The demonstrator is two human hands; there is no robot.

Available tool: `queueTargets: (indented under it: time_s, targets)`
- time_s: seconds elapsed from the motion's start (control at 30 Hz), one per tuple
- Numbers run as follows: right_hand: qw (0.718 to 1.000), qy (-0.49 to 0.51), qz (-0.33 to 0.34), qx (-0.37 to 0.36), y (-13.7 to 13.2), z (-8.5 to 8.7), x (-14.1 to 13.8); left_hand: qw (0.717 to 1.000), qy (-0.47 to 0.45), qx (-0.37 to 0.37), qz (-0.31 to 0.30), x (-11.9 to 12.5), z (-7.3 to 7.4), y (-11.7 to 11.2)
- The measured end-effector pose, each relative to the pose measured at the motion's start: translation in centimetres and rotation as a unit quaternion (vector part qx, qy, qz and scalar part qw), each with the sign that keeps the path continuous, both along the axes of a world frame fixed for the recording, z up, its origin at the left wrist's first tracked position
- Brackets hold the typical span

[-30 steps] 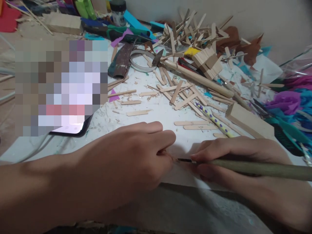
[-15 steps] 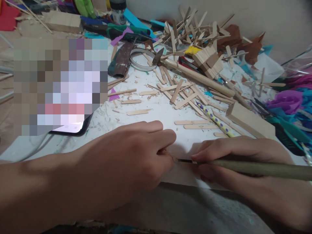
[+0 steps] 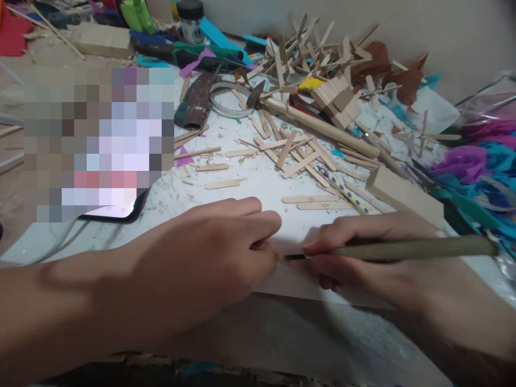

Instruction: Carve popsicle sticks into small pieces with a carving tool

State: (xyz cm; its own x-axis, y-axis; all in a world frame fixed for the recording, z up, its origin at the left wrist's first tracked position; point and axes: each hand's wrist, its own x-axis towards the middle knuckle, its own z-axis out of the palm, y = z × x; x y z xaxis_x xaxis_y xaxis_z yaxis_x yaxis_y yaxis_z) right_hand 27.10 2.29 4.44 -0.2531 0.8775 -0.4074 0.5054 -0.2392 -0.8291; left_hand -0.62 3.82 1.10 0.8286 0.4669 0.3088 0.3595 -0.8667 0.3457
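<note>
My left hand (image 3: 220, 250) is closed in a loose fist, knuckles up, near the front edge of the white work surface (image 3: 169, 196). A small brownish bit shows at its fingertips, but most of what it holds is hidden. My right hand (image 3: 355, 252) grips a carving tool (image 3: 407, 249) with a long greenish-grey handle and a thin dark metal tip. That tip points left and meets the fingertips of my left hand. Beyond my hands lie two craft sticks (image 3: 322, 206) side by side with small pencil marks on them.
A lit phone (image 3: 141, 207), mostly blurred out, stands at left with a cable. Behind are a hammer (image 3: 322, 126), a roll of tape (image 3: 212, 102), a heap of craft sticks (image 3: 314, 51) and a dotted strip (image 3: 344, 191). A wood block (image 3: 405, 196) sits beyond my right hand.
My right hand has turned slightly, so the handle's far end has swung up and into view. The tip stays at my left fingertips. The whole view has shifted a little.
</note>
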Motion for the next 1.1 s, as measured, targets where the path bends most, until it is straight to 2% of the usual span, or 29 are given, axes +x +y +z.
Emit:
queueTargets:
  time_s: [0.17,0.47,0.57,0.7,0.83,1.0,1.1]
  targets:
    - [0.995,0.090,0.028,-0.024,0.8,-0.1,0.0,0.999,0.041,0.005,0.013,0.3,0.5,-0.1]
    - [0.980,0.147,0.024,-0.130,1.1,0.5,-0.2,0.998,0.043,-0.034,0.021,0.2,0.4,0.1]
    - [0.985,0.135,0.010,-0.103,0.8,0.3,-0.4,0.997,0.066,-0.023,0.013,0.3,0.5,0.0]
    - [0.995,0.075,-0.033,-0.065,0.1,0.0,-0.3,0.998,0.053,-0.019,0.001,0.1,0.4,0.0]
    - [0.999,0.044,-0.012,-0.019,-0.1,-0.3,0.0,0.999,0.026,-0.031,0.003,-0.2,0.0,0.0]
    - [1.000,-0.018,0.006,-0.009,-0.1,-0.4,0.2,0.999,-0.002,-0.043,0.011,-0.2,-0.3,0.1]
    - [1.000,-0.023,0.008,-0.012,-0.3,-0.3,0.1,0.999,-0.009,-0.043,0.012,-0.2,-0.4,0.0]
